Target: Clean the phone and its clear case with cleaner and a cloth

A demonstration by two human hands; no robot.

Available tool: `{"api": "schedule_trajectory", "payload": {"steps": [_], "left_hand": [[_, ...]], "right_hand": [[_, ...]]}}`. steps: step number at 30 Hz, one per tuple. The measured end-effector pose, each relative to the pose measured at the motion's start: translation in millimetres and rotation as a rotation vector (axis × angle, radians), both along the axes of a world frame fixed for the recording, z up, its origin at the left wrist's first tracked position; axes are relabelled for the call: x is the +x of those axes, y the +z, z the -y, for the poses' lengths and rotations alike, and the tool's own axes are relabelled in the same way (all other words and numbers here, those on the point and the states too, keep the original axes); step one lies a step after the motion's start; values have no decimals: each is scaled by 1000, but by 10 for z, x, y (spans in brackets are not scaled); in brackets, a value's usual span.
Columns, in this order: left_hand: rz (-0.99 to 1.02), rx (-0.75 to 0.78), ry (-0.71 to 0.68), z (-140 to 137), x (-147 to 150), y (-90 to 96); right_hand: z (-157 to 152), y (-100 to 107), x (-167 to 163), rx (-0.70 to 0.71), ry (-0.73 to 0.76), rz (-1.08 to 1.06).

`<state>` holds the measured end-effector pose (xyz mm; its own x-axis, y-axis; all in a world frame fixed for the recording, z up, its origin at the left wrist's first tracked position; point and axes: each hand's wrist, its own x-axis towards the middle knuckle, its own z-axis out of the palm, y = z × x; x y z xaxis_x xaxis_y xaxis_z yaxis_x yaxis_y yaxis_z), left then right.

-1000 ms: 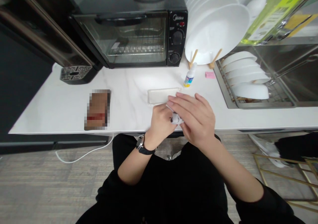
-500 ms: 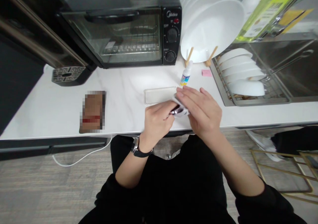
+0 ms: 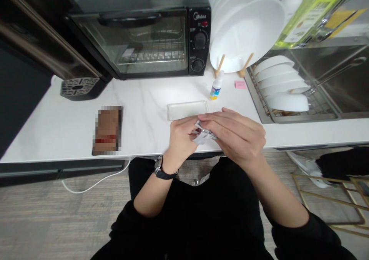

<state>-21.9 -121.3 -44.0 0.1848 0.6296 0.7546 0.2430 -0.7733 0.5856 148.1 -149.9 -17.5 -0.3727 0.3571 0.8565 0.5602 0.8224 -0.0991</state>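
Note:
My left hand (image 3: 183, 137) is closed around a small, shiny dark object, mostly hidden now by fingers and cloth; its kind cannot be made out. My right hand (image 3: 240, 137) presses a crumpled whitish-grey cloth (image 3: 204, 136) over it, fingers together, the two hands meeting just above the counter's front edge. Behind the left fingers lies a clear rectangular case (image 3: 187, 110), flat on the counter. A small white bottle (image 3: 215, 86) with a blue and yellow label stands upright beyond the right hand.
A black toaster oven (image 3: 138, 40) stands at the back, beside racked white plates (image 3: 245, 33). White bowls (image 3: 285, 85) sit in a wire rack by the sink at right. A blurred-out flat object (image 3: 107, 130) lies left on the white counter (image 3: 144, 129). A pink note (image 3: 240, 84) is near the plates.
My right hand has shifted slightly right and toward me, its fingers now flatter over the cloth. The cloth has bunched lower, covering the shiny dark object that showed before.

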Motion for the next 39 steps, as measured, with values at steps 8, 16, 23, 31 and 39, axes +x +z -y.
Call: {"api": "schedule_trajectory", "payload": {"steps": [8, 16, 23, 31, 39], "left_hand": [[-144, -261, -2, -78, -244, 73], [-74, -514, -85, 5, -513, -169], [-71, -582, -33, 16, -481, -305], [-31, -598, -36, 50, -498, -277], [-74, -530, -30, 64, -488, -297]], "right_hand": [[-5, 29, 42, -76, 109, -154], [-52, -211, 81, -197, 31, -448], [-48, -370, 74, -267, -54, -315], [-52, -455, 77, -219, -147, -238], [-19, -456, -69, -174, -97, -251]]}}
